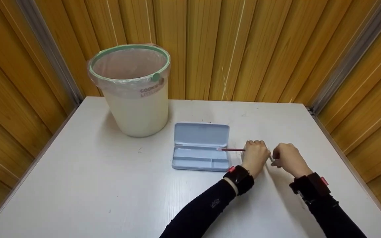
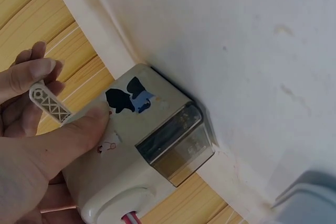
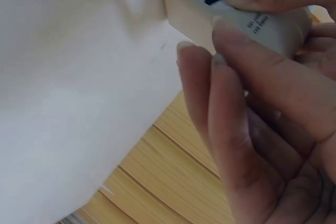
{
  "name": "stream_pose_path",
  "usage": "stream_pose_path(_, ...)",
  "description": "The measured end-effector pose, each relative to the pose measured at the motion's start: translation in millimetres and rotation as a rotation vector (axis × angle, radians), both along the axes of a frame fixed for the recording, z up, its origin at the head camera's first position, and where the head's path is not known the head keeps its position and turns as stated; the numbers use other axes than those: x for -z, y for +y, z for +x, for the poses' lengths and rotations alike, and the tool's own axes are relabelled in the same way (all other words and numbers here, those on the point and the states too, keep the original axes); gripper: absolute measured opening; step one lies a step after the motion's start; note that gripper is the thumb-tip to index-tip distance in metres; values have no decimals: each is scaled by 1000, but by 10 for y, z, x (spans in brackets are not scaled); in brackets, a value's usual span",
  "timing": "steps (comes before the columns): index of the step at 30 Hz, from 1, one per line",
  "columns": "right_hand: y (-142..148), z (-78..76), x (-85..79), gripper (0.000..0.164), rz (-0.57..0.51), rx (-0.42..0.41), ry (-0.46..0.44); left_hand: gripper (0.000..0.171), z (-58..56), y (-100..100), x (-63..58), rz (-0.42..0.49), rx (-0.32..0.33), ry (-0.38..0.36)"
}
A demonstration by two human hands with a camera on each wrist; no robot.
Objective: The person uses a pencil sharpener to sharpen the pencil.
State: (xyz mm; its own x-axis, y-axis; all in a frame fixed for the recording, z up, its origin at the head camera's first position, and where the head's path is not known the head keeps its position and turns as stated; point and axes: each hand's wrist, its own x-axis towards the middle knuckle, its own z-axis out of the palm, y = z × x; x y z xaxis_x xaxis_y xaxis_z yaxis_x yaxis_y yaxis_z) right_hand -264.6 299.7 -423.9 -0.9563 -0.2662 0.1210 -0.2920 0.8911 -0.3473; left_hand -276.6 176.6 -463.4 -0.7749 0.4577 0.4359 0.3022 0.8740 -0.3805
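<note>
My left hand [image 1: 256,154] grips a cream-coloured crank pencil sharpener [image 2: 126,169] on the table, its thumb pressed across the stickered top. A dark red pencil [image 1: 232,149] sticks out of the sharpener's front, pointing left over the pencil case. At the sharpener's back, my right hand [image 1: 289,159] pinches the end of the crank handle [image 2: 50,103] between thumb and fingers; the knob is hidden by them. The clear shavings drawer [image 2: 181,145] sits in the side of the sharpener. Just left of my left hand lies a light blue pencil case [image 1: 201,135] with its lid up.
A cream bucket [image 1: 139,112] with a green rim and a plastic liner stands at the back left of the white table [image 1: 104,188]. Wood-patterned walls [image 1: 207,49] rise behind the table and on both sides.
</note>
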Motion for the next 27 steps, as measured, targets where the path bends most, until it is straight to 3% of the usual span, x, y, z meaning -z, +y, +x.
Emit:
stream_pose_path(5,-68,-63,-148,13,25,34,122,26,-28,5,5,24,-20,30)
stream_pose_path(10,-82,-148,-202,11,41,40,140,29,-18,14,23,32,-14,48)
stream_pose_path(21,-70,-359,-140,8,14,37,227,23,-23,11,38,11,-18,34)
stream_pose_path(27,-66,-460,-90,9,25,37,249,20,-29,24,72,17,-23,85)
